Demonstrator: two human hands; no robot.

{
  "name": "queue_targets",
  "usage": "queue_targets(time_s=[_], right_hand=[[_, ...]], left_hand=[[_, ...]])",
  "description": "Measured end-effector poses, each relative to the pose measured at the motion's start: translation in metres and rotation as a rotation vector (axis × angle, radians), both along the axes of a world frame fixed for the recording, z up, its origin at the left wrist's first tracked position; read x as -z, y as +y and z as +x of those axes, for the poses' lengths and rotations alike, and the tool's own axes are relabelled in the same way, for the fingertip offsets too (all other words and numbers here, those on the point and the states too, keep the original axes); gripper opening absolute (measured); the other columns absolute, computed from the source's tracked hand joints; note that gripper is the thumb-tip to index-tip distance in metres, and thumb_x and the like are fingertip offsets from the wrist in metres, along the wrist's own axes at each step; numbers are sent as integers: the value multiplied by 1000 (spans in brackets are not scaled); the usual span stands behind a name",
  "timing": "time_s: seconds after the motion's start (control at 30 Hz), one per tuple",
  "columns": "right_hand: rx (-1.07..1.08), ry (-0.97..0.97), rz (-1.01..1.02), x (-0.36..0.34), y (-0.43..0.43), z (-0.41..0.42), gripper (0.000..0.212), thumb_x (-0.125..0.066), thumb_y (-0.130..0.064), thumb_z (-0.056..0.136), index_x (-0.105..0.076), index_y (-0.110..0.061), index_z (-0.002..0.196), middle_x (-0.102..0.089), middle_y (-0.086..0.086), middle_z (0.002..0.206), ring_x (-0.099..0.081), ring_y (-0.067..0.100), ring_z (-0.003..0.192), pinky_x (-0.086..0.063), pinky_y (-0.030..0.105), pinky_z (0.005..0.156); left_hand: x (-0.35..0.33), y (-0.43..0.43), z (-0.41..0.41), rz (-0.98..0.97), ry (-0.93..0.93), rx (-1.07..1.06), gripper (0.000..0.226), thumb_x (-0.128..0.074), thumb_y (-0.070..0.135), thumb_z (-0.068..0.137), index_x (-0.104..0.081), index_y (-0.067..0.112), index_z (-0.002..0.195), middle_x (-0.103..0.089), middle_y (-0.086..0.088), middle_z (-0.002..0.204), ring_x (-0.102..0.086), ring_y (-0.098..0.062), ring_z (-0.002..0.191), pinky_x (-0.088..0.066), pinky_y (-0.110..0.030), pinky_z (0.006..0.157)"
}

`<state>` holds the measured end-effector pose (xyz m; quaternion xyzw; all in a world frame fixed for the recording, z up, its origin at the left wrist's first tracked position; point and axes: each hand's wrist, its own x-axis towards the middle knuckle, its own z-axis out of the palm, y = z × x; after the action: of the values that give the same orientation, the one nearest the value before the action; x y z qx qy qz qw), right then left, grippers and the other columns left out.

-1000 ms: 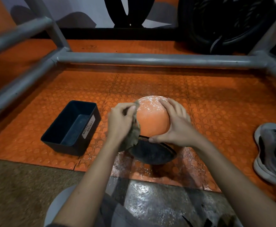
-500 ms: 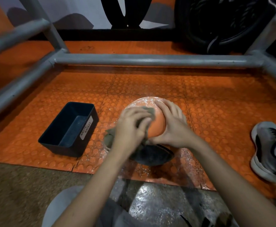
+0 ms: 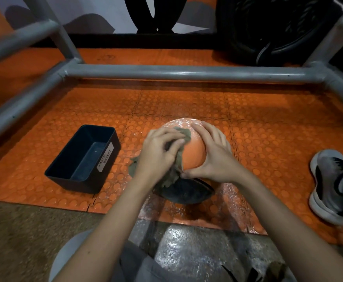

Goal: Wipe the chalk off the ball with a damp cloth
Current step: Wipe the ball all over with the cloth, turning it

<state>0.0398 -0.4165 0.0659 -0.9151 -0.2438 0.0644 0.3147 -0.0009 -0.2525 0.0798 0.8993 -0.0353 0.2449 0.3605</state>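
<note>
Left hand [image 3: 160, 152] holds cloth [image 3: 171, 178] against ball [image 3: 194, 153] beside bin [image 3: 73, 181] labelled "WASTE BASKET".

Compared with 1 s ago, the left hand [image 3: 158, 153] sits farther right and higher on the ball [image 3: 195, 154]. Then it is at the ball's left flank; now it covers the near-left face, with its fingers reaching toward the top. The cloth [image 3: 184, 135] goes with it. Then it hangs straight down the left side under the hand. Now a bunch shows at the fingertips near the top, just beside the right hand [image 3: 215, 157], and a tail sticks out to the left. Less orange surface shows between the 2 hands. The left hand's blur of 0.5 s ago is weaker.
</note>
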Motion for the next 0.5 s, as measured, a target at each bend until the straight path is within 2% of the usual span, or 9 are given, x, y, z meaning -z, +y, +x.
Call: queue_targets(time_s=[0.03,0.13,0.2,0.3,0.37,0.5], right_hand=[[-2,-1,-2,0,0,0,128,-60,-81,36,-8,-42,146,2,-14,155,7,9,143,-4,48,116],[-3,3,-21,-3,1,-1,129,-65,-78,38,-7,-41,147,3,-14,155,8,9,143,-1,48,115],[-4,1,-24,-3,2,-1,127,-66,-75,39,-7,-41,147,3,-14,155,8,9,143,-2,48,116],[-11,-6,-8,-2,2,-1,126,-58,-81,37,-8,-43,146,2,-15,154,7,9,142,-4,48,116],[-15,-6,-9,-1,2,-1,125,-57,-81,38,-7,-43,146,2,-15,154,7,9,142,-4,47,116],[-27,-5,-47,-4,3,-1,124,-79,-67,51,-7,-39,148,4,-12,156,10,10,142,1,47,115]], left_hand=[[-1,8,3,-55,30,-44,16,-64,17,88,-73,14,101,-63,10,102,-52,-10,102,-34,-10,91],[5,29,8,-223,124,-187,19,-59,16,92,-70,14,107,-62,8,103,-57,-13,105,-39,-7,85],[5,22,4,-164,98,-172,18,-60,16,91,-71,16,105,-62,10,102,-55,-14,106,-38,-17,92],[5,-2,-8,47,-27,17,15,-62,19,88,-74,15,97,-63,12,98,-48,-8,103,-31,-11,91],[3,-2,-6,79,-44,62,15,-63,19,87,-74,14,95,-64,11,98,-48,-7,100,-31,-11,90],[0,25,9,-199,89,-150,16,-61,14,90,-72,12,102,-65,5,103,-58,-12,102,-42,-22,93]])
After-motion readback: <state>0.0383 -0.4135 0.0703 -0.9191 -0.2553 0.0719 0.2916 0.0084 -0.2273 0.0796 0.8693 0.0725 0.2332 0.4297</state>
